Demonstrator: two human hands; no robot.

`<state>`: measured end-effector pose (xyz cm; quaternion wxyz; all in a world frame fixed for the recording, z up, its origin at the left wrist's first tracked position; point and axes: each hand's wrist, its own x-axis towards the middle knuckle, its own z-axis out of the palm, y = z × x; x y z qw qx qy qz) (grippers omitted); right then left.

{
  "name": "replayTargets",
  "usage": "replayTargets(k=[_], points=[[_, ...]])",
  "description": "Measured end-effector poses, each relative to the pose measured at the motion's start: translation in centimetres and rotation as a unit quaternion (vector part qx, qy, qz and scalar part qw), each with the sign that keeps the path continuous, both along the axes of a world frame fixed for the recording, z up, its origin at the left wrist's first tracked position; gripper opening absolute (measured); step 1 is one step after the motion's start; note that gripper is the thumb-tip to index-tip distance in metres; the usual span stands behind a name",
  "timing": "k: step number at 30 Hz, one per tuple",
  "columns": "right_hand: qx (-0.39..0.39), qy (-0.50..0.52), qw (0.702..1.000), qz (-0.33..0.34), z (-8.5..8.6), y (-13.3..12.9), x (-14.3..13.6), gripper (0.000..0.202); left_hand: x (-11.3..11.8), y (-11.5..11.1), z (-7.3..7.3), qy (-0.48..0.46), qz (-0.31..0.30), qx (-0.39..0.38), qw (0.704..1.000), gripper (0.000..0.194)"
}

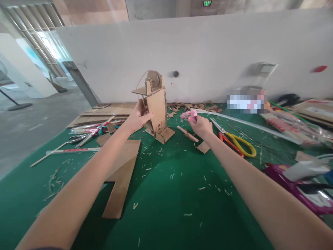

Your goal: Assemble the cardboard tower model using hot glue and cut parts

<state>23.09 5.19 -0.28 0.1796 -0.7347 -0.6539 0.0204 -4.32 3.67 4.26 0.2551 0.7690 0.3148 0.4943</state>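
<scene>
— Where is the cardboard model (158, 111)?
— It stands upright near the middle of the green surface (166, 194), in front of the white wall (208, 55), with a round cardboard wheel (155, 79) at its top and a thin red wire (139, 80) looping out beside that.
— And the left hand (135, 117)?
— Its fingers are closed around the model's left side, the thumb lying across the front panel.
— What about the right hand (202, 126)?
— Its fingers grip a pink tool (189, 114) whose nose points left, towards the model but apart from it. A small red light shows on the tool.
— What lies close by?
— Scissors (235, 140) with yellow and orange handles, just right of that hand, blades apart. A small cardboard piece (203, 147) lies below the hand, and cardboard scraps (195, 106) lie along the wall.
— And nearer the left arm?
— A large cut cardboard sheet (125, 170), flat and partly hidden beneath the forearm.
</scene>
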Motion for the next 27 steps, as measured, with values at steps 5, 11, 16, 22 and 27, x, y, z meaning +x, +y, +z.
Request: replayTargets(k=[5, 11, 16, 22, 27], points=[[-0.018, -0.050, 0.999, 0.007, 0.8, -0.8, -0.2, 0.050, -0.2, 0.1, 0.0, -0.009, 0.001, -0.006, 1.000, 0.052], [-0.041, -0.068, 0.997, 0.010, 1.5, -1.1, -0.3, 0.055, 0.3, 0.6, -0.8, 0.004, -0.008, 0.021, 1.000, 0.050], [-0.060, -0.084, 0.995, 0.010, 1.6, -1.4, -0.3, 0.050, 0.4, 0.8, -1.4, 0.001, -0.013, 0.019, 1.000, 0.048], [-0.062, -0.126, 0.990, -0.007, 2.9, -2.9, -0.6, 0.043, 0.8, 0.0, -1.2, 0.000, 0.029, -0.007, 1.000, 0.059], [-0.089, -0.120, 0.989, 0.017, 5.1, -5.2, -1.1, 0.032, 1.0, -0.2, -0.9, -0.009, 0.060, -0.003, 0.998, 0.064]])
